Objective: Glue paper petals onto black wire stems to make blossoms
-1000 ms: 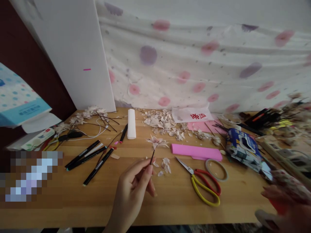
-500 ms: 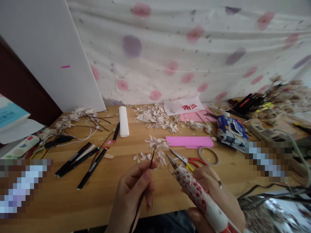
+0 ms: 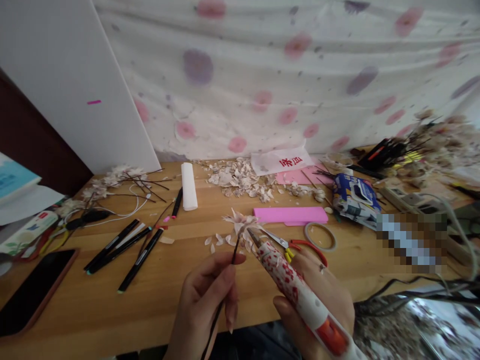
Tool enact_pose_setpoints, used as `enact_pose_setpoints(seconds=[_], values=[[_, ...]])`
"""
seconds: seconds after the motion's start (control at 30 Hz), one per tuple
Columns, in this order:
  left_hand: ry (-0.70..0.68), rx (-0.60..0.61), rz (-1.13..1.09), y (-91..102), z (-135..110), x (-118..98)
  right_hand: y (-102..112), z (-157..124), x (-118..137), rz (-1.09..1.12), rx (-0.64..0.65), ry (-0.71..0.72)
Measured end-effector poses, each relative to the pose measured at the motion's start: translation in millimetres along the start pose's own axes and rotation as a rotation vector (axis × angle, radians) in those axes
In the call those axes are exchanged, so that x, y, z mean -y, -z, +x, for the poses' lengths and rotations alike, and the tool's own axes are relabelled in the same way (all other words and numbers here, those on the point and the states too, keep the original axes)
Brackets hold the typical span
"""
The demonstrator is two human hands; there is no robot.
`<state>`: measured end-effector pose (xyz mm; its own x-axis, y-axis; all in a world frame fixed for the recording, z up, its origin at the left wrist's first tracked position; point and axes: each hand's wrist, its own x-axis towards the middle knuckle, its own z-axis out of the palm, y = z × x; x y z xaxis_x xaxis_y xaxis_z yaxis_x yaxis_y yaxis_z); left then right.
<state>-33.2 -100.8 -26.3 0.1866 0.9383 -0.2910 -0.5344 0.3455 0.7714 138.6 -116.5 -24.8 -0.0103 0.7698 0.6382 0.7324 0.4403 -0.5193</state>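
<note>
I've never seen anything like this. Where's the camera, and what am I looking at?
There is no robot here, just a person's two bare hands, seen from one camera worn on the head, looking forward and down. The left hand holds a dark stem topped by a pale flower. The right hand grips a white-and-red tool resembling a glue gun, its tip at or very near the flower. On the wooden table lie loose petals, black markers, scissors and a phone.
</note>
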Motion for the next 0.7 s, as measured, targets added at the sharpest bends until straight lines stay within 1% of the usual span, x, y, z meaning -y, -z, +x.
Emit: enact_pose_setpoints(seconds=[0.1,0.17,0.4,0.57,0.7], values=[[-0.001,0.007,0.0,0.0,0.6,0.5,2.8,5.9,2.1,-0.04,0.027,0.09],[0.002,0.019,-0.003,-0.2,0.6,0.5,3.7,8.5,3.5,-0.044,0.037,0.118],[0.028,0.003,-0.011,-3.3,-0.2,-1.8,3.2,5.9,2.9,-0.097,0.042,0.108],[0.021,-0.02,-0.009,-3.7,0.2,-1.6,5.1,5.0,3.8,-0.111,0.06,0.103],[0.029,-0.017,0.003,-1.7,0.2,-0.9,3.3,4.8,2.3,-0.086,0.068,0.106]])
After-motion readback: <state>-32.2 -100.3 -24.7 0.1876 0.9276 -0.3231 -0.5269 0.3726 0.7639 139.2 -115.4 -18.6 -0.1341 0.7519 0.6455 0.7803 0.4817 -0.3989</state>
